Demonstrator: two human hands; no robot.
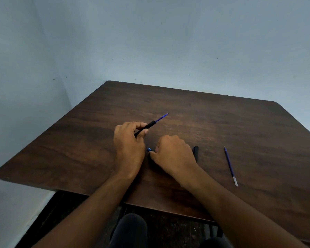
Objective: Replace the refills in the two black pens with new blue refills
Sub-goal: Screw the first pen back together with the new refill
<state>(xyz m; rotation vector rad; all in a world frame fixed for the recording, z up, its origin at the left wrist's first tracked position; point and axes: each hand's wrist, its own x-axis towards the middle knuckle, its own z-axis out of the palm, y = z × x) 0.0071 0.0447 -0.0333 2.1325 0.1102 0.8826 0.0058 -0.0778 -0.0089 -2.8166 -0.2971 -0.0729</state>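
My left hand [128, 145] grips a black pen barrel [147, 126] tilted up and to the right. A blue refill [162, 117] sticks out of the barrel's front end. My right hand [174, 154] is curled on the table with its fingertips at a small blue and black pen piece [149, 149]; what it is cannot be told. A second black pen [196, 152] lies just right of that hand, partly hidden by it. A loose blue refill [230, 165] with a clear end lies on the table further right.
The dark wooden table [204, 119] stands in a corner of pale blue walls. Its near edge runs below my forearms, and my knees show beneath it.
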